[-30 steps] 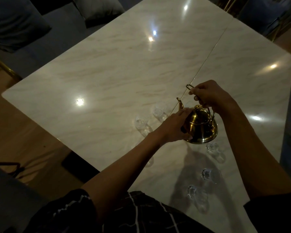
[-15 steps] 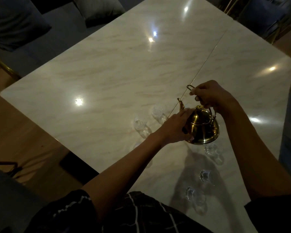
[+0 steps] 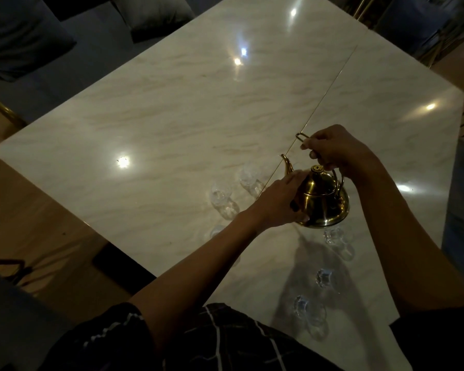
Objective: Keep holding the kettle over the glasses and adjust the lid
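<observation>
Your right hand [image 3: 332,151] curls around the wire handle [image 3: 303,137] of the brass teapot [image 3: 324,202], bearing its weight from above. Your left hand [image 3: 279,204] lies against the pot's near side, fingers spread and pressing the belly rather than wrapping it, most likely to steady it. The teapot sits low over the marble table [image 3: 172,116], near your edge; whether its base touches the surface I cannot tell. The spout [image 3: 287,163] points toward 2 small clear glasses [image 3: 236,188]; 3 more glasses [image 3: 324,277] stand closer to you.
</observation>
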Demonstrator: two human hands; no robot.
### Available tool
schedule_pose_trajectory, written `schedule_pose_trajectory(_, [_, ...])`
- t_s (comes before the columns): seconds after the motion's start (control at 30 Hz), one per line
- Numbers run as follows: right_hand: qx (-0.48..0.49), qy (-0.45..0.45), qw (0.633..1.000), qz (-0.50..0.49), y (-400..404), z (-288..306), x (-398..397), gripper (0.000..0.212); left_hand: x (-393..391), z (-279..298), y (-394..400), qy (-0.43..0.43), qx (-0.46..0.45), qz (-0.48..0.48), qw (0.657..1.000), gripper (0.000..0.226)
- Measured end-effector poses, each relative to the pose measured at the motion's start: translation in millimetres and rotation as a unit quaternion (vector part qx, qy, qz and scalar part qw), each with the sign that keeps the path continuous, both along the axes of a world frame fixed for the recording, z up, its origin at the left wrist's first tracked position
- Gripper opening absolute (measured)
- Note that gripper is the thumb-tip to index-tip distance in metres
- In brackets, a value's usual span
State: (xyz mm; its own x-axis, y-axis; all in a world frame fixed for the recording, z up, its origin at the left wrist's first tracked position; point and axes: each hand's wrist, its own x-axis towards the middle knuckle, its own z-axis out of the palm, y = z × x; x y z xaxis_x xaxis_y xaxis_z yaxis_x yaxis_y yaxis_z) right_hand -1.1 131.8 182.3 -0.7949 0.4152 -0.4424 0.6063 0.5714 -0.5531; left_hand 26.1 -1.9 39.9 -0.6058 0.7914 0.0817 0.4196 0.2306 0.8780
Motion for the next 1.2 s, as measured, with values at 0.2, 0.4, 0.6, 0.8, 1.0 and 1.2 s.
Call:
schedule_pose_trajectory(0.2, [0.001, -0.004, 1.000, 0.002, -0.9, 0.0, -0.3, 0.024, 1.8, -0.3, -0.7, 0.000, -0.004, 0.005, 1.000, 0.107])
schedule_pose_trajectory(0.4, [-0.001, -0.004, 1.000, 0.005, -2.4, 0.1, 0.7, 0.023, 2.8, 1.1, -2.3, -0.005, -0.006, 0.008, 1.000, 0.106])
schedule_pose_trajectory(0.6, [0.000, -0.005, 1.000, 0.004, -5.2, 1.4, 1.7, 0.023, 4.4, 2.5, -4.6, -0.002, -0.009, 0.006, 1.000, 0.107])
schedule_pose_trajectory(0.8, [0.004, -0.005, 1.000, 0.009, -7.5, 3.5, 1.7, 0.024, 4.2, 3.7, -6.7, 0.000, -0.008, 0.009, 1.000, 0.106])
schedule_pose_trajectory(1.0, [0.008, -0.001, 1.000, 0.013, -10.3, 5.8, 2.5, 0.025, 4.9, 6.4, -9.5, 0.000, 0.000, 0.008, 1.000, 0.104])
schedule_pose_trajectory(1.2, [0.005, -0.003, 1.000, 0.012, -11.5, 5.7, 2.7, 0.025, 4.7, 7.2, -11.8, 0.001, 0.002, 0.007, 1.000, 0.104])
